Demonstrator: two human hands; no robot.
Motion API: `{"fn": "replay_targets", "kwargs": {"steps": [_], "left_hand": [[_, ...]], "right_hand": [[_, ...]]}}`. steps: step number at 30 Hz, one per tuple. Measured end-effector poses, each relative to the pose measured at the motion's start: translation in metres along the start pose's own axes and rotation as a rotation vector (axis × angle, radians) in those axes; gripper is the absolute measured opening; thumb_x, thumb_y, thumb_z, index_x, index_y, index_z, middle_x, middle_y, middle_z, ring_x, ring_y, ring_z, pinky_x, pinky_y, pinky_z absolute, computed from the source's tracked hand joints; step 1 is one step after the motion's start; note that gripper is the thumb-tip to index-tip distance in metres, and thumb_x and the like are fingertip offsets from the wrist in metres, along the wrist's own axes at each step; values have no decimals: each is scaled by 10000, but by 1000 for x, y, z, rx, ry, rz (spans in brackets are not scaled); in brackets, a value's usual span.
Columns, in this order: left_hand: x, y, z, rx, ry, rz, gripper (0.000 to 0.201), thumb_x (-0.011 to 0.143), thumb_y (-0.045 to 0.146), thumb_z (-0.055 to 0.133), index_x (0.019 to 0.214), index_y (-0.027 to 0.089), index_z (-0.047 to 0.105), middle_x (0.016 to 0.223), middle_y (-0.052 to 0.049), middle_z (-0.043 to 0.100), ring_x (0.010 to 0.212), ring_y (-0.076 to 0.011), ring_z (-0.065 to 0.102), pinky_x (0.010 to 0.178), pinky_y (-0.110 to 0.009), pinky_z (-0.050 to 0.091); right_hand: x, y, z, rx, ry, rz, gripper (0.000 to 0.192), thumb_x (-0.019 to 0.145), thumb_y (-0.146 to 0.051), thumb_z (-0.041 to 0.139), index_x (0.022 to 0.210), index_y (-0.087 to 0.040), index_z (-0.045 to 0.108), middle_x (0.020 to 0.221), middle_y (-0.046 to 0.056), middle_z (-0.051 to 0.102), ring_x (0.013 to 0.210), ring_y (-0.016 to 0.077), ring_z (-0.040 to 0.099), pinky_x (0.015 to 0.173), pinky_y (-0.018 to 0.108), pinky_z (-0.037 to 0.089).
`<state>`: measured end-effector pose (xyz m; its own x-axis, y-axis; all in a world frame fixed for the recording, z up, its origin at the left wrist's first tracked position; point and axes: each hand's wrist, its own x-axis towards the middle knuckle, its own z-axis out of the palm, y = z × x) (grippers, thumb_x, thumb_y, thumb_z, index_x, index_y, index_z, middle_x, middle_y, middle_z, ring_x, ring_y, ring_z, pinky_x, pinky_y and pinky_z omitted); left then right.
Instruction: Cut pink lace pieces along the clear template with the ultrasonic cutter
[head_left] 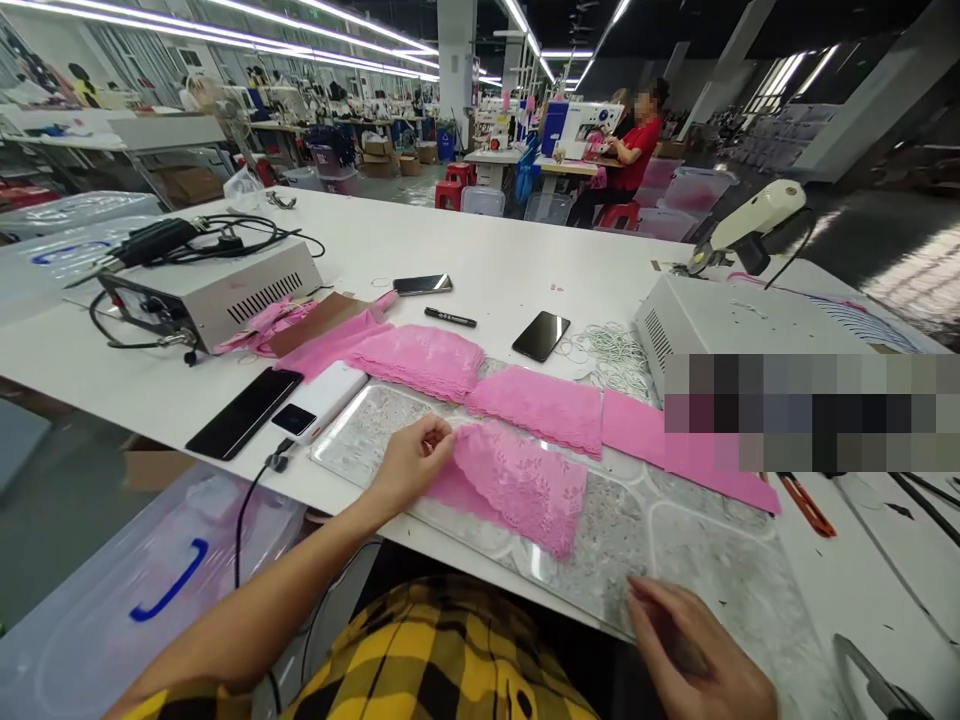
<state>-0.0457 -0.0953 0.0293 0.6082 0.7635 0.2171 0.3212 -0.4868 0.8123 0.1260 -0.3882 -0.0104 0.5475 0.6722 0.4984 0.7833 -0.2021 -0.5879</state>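
Note:
My left hand [417, 462] pinches the left edge of a pink lace piece [536, 490] between thumb and fingers. The piece lies partly folded over on a grey marbled board [600, 570], with a plainer pink layer showing beneath it. Off to the right, near the board's front edge, my right hand [694, 650] hovers with its fingers loosely bent and nothing visible in it. Behind the lace piece, two stacks of pink lace pieces, a left stack [420, 360] and a middle stack [536, 405], lie in a row with flat pink pieces [682, 450] at the right.
A black phone [244, 412] and white power bank [321, 400] lie at left, near a grey box machine [217, 290]. Farther back are a marker [450, 317], another phone [541, 335] and tangled cord [619, 355]. A second machine [750, 320] and orange cutter [808, 505] stand right.

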Motion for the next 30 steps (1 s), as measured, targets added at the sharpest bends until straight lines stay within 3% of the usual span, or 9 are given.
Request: {"fn": "replay_targets", "kwargs": {"steps": [4, 9, 18, 20, 24, 27, 30], "left_hand": [[-28, -21, -13, 53, 93, 2, 209, 875, 330, 524, 764, 180, 620, 742, -24, 673, 659, -151, 594, 631, -266, 464], [-42, -32, -16, 149, 163, 53, 100, 858, 243, 557, 798, 198, 623, 1004, -70, 712, 986, -223, 629, 910, -388, 456], [-62, -36, -17, 349, 177, 135, 75, 870, 156, 539, 867, 193, 604, 1114, -86, 677, 1101, -233, 600, 977, -444, 454], [-65, -37, -22, 350, 162, 167, 105, 881, 169, 535, 946, 188, 614, 1148, -97, 665, 1128, -231, 597, 992, -437, 467], [-63, -43, -37, 425, 52, 331, 355, 903, 119, 474, 1219, 211, 605, 1351, -127, 565, 1285, -250, 521, 1035, -459, 466], [-55, -51, -49, 484, -76, 469, 410, 900, 82, 450, 1221, 255, 638, 1448, -113, 494, 1364, -284, 455, 1053, -502, 455], [-45, -59, -57, 471, -150, 516, 349, 938, 129, 477, 1199, 270, 661, 1421, -93, 534, 1364, -278, 461, 1059, -486, 468]], "right_hand": [[36, -19, 29, -7, -93, -231, 141, 912, -294, 581, 990, -242, 686, 890, 28, 700, 792, 145, 684, 698, 234, 577], [45, -24, 40, -48, -171, -316, 174, 916, -326, 573, 1041, -245, 664, 929, 40, 683, 848, 169, 667, 752, 285, 580], [47, -21, 54, 12, -185, -397, 144, 911, -336, 579, 1000, -263, 666, 910, 45, 651, 834, 180, 649, 733, 300, 569], [47, -21, 52, 32, -184, -392, 120, 913, -309, 577, 980, -266, 667, 911, 43, 645, 830, 171, 651, 736, 287, 568], [48, -22, 48, 27, -188, -341, 103, 910, -238, 578, 974, -248, 658, 933, 46, 633, 831, 149, 653, 722, 246, 559], [50, -24, 45, 34, -206, -313, 106, 903, -183, 577, 958, -237, 649, 929, 47, 632, 837, 138, 651, 717, 226, 555], [52, -27, 44, 51, -226, -272, 122, 894, -152, 575, 947, -234, 647, 928, 52, 634, 852, 141, 651, 716, 230, 559]]}}
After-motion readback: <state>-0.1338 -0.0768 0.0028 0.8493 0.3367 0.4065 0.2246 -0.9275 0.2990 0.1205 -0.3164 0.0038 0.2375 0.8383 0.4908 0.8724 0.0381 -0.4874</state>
